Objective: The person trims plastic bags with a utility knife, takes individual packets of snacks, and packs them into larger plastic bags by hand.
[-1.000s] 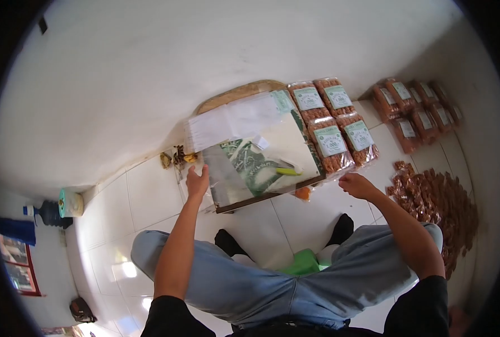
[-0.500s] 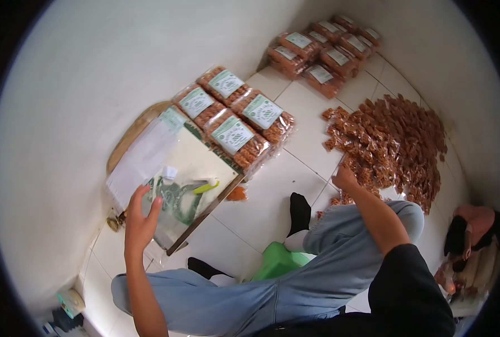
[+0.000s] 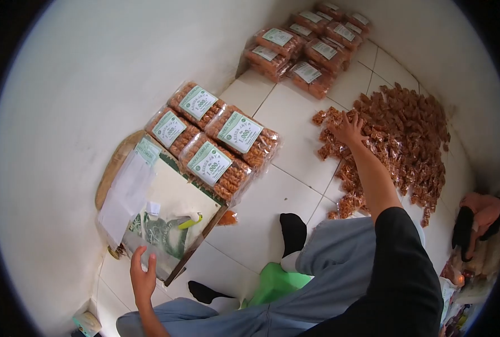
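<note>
My right hand (image 3: pixel 349 129) rests with spread fingers on the left edge of a large heap of small brown snack packets (image 3: pixel 401 135) on the floor. Nothing is visibly gripped in it. Beside the near left corner of a low table (image 3: pixel 210 194), my left hand (image 3: pixel 143 276) hovers with fingers apart, holding nothing. On that table lie a stack of clear plastic bags (image 3: pixel 124 194), a clear bag with green print (image 3: pixel 157 238), a small white paper (image 3: pixel 153 208) and a yellow-green handled cutter-like tool (image 3: pixel 190 221). Filled, labelled snack packs (image 3: pixel 208 163) stand at its far end.
More filled packs (image 3: pixel 312 50) are piled in the far corner by the wall. A single orange packet (image 3: pixel 228 218) lies beside the table. Between my black-socked feet sits a green stool (image 3: pixel 278 283). Another person (image 3: pixel 477 219) is bent over at the far right.
My right hand has reached forward from the near edge of the heap to its left side, its fingers now spread. My left hand has drawn back lower, and the view has shifted.
</note>
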Motion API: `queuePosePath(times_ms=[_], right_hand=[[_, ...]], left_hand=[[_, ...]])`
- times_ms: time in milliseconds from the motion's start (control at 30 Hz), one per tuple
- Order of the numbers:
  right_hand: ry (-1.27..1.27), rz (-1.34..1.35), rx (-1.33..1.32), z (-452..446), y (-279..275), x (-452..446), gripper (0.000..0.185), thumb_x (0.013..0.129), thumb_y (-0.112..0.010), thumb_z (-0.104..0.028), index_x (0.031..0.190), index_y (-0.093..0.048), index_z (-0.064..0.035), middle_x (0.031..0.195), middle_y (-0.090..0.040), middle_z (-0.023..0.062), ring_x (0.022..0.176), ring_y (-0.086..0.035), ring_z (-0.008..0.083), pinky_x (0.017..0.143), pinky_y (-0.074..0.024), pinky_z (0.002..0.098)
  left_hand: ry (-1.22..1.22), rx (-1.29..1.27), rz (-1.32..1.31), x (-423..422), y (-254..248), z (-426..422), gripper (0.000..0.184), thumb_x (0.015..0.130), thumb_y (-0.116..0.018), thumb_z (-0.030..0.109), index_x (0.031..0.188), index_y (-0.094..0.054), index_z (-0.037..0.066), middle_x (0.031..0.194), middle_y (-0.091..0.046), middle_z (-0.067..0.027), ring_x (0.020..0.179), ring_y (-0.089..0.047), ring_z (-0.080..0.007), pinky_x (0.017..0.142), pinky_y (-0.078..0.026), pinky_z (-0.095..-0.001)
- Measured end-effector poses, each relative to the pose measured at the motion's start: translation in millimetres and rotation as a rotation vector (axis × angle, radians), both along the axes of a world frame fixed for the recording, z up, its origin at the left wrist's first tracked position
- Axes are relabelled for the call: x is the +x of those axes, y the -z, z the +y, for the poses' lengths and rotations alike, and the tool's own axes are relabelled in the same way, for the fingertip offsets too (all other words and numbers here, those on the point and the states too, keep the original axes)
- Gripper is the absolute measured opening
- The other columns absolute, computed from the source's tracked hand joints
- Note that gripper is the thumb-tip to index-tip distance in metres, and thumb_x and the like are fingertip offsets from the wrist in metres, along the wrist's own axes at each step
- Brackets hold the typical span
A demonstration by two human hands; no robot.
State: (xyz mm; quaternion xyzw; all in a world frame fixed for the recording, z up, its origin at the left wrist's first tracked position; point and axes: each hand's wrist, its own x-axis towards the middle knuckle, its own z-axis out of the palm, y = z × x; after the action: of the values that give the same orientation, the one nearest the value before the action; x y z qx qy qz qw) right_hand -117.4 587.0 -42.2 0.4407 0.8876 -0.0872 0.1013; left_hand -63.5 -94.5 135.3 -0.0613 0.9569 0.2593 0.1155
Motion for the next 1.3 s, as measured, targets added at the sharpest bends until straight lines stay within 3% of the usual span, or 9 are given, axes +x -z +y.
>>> queuePosePath(times_ms=[67, 167, 333, 400, 500, 633, 933, 1133, 1300], right_hand=[[0.060, 0.000, -0.119, 12, 7, -10, 0.102, 0.069, -0.062, -0.077, 0.151, -0.016, -0.0368, 0.159, -0.004, 0.0117, 0.146, -0.004, 0.0374, 0.103, -0.0169, 0.0750], [-0.330, -0.201, -0.282, 16, 26, -8, 0.114, 0.059, -0.069, -0.078, 0.150, -0.011, -0.0413, 0.160, -0.002, 0.0103, 0.145, -0.001, 0.0406, 0.103, -0.0181, 0.0761], [-0.236, -0.318, -0.270, -28, 18, -4, 0.117, 0.059, -0.075, -0.069, 0.151, -0.009, -0.0391, 0.159, 0.000, 0.0137, 0.144, 0.002, 0.0423, 0.098, -0.0195, 0.0800], [-0.250, -0.306, -0.248, -36, 24, 3, 0.116, 0.060, -0.077, -0.063, 0.151, -0.012, -0.0350, 0.156, -0.007, 0.0229, 0.143, -0.010, 0.0457, 0.102, -0.0278, 0.0719], [-0.338, -0.093, -0.240, -54, 35, 17, 0.102, 0.064, -0.078, -0.049, 0.147, -0.025, -0.0243, 0.134, -0.042, 0.0317, 0.116, -0.051, 0.0501, 0.097, -0.0469, 0.0461], [-0.429, -0.066, -0.326, -66, 49, 26, 0.078, 0.070, -0.075, -0.041, 0.138, -0.042, -0.0202, 0.126, -0.053, 0.0261, 0.105, -0.060, 0.0399, 0.089, -0.0504, 0.0445], [-0.460, -0.170, -0.169, -39, 36, 8, 0.030, 0.079, -0.062, -0.020, 0.107, -0.064, -0.0106, 0.104, -0.067, 0.0145, 0.097, -0.064, 0.0333, 0.083, -0.0514, 0.0425], [-0.455, 0.267, -0.073, -76, 38, 16, 0.033, 0.080, -0.067, -0.026, 0.109, -0.064, -0.0107, 0.110, -0.062, 0.0136, 0.101, -0.061, 0.0324, 0.084, -0.0515, 0.0431], [-0.407, 0.268, -0.156, -130, 35, -1, 0.042, 0.083, -0.065, -0.033, 0.120, -0.057, -0.0143, 0.116, -0.058, 0.0160, 0.110, -0.056, 0.0347, 0.091, -0.0487, 0.0432]], left_hand=[[0.030, -0.035, 0.022, 2, 5, -4, 0.041, 0.092, -0.062, 0.026, 0.124, -0.055, 0.002, 0.133, -0.053, -0.0169, 0.126, -0.048, -0.0307, 0.106, -0.035, -0.0382], [0.014, -0.034, -0.011, 5, 8, -10, 0.040, 0.091, -0.063, 0.024, 0.124, -0.055, 0.002, 0.134, -0.052, -0.0175, 0.127, -0.047, -0.0310, 0.107, -0.034, -0.0384], [0.012, -0.037, 0.005, 9, 9, -13, 0.039, 0.091, -0.062, 0.021, 0.124, -0.055, 0.003, 0.135, -0.051, -0.0182, 0.128, -0.046, -0.0322, 0.108, -0.033, -0.0386], [0.025, -0.040, 0.008, 10, 8, -14, 0.039, 0.091, -0.062, 0.021, 0.124, -0.055, 0.003, 0.135, -0.050, -0.0182, 0.128, -0.045, -0.0325, 0.108, -0.033, -0.0388], [0.045, -0.040, 0.037, 14, 2, -14, 0.039, 0.091, -0.062, 0.021, 0.124, -0.055, 0.003, 0.136, -0.050, -0.0183, 0.128, -0.045, -0.0330, 0.108, -0.032, -0.0391], [0.053, -0.023, 0.066, 20, -1, -21, 0.039, 0.091, -0.062, 0.023, 0.125, -0.055, 0.003, 0.136, -0.050, -0.0182, 0.128, -0.045, -0.0330, 0.108, -0.033, -0.0392], [0.044, -0.029, 0.058, 21, -10, -23, 0.044, 0.092, -0.062, 0.027, 0.127, -0.054, 0.003, 0.135, -0.051, -0.0170, 0.128, -0.045, -0.0320, 0.108, -0.033, -0.0388], [0.061, -0.028, 0.069, 17, -4, -25, 0.043, 0.092, -0.062, 0.026, 0.127, -0.054, 0.003, 0.135, -0.051, -0.0167, 0.128, -0.046, -0.0316, 0.107, -0.034, -0.0386], [0.069, -0.072, 0.070, 10, -4, -19, 0.043, 0.091, -0.062, 0.026, 0.127, -0.054, 0.003, 0.134, -0.052, -0.0165, 0.127, -0.046, -0.0317, 0.107, -0.034, -0.0386]])
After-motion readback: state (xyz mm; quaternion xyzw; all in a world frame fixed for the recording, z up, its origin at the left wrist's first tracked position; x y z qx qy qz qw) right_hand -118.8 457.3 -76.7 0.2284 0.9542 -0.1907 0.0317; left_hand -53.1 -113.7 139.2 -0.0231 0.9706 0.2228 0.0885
